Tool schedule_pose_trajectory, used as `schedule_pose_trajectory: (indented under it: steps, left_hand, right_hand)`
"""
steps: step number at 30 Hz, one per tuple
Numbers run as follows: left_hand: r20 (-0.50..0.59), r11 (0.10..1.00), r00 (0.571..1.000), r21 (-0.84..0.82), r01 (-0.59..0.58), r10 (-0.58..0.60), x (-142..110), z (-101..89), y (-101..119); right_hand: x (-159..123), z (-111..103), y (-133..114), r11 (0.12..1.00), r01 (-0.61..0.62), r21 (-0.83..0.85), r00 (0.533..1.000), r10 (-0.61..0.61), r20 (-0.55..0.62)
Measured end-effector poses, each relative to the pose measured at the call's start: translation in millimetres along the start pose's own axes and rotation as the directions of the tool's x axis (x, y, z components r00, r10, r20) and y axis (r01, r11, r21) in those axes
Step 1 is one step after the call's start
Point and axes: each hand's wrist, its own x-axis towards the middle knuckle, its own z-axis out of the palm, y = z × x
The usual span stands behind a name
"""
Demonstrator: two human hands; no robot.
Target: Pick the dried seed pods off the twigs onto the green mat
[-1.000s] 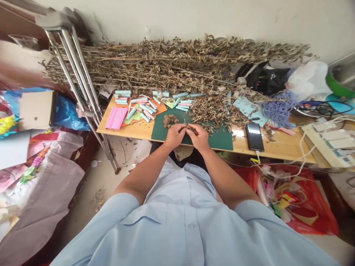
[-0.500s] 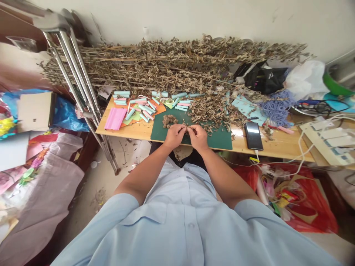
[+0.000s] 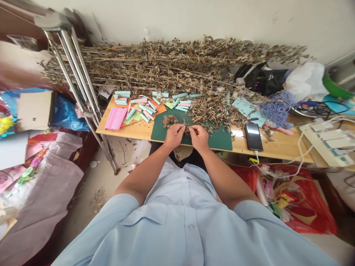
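My left hand [image 3: 174, 136] and my right hand [image 3: 199, 137] face each other over the front edge of a green cutting mat [image 3: 222, 140]. Both are closed in a pinch at the fingertips, with bits of dried leaf [image 3: 186, 129] between them. Just beyond my left hand sits a small cluster of brown balls [image 3: 169, 120], which look like rolled dried leaf. A heap of loose dried leaves [image 3: 208, 111] covers the back right of the mat, beyond my right hand.
Long dried stalks [image 3: 155, 66] lie along the wall. Pink and blue paper rolls [image 3: 145, 109] and a pink paper stack [image 3: 115, 118] are left of the mat. A phone [image 3: 253, 136], purple yarn [image 3: 279, 109] and a power strip [image 3: 327, 142] lie rightward. Metal crutches [image 3: 80, 81] lean at left.
My hands have drawn slightly apart, the right one moving a little to the right, and the gap between the fingertips is wider. The things on the table stay where they were.
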Motion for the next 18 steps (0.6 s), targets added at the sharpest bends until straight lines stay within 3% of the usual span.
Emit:
schedule_pose_trajectory:
  steps: [14, 18]
  left_hand:
    - [-0.054, 0.996, 0.996, -0.054, 0.068, -0.071, -0.5, -2.3, 2.9]
    - [-0.065, 0.995, 0.995, -0.065, 0.077, -0.081, -0.7, -2.6, 3.4]
  right_hand:
    - [2.5, 1.4, -0.5, 0.998, -0.057, 0.04, 0.988, 0.062, -0.141]
    - [4.6, 1.0, 1.1, 0.999, -0.036, 0.013, 0.991, 0.038, -0.129]
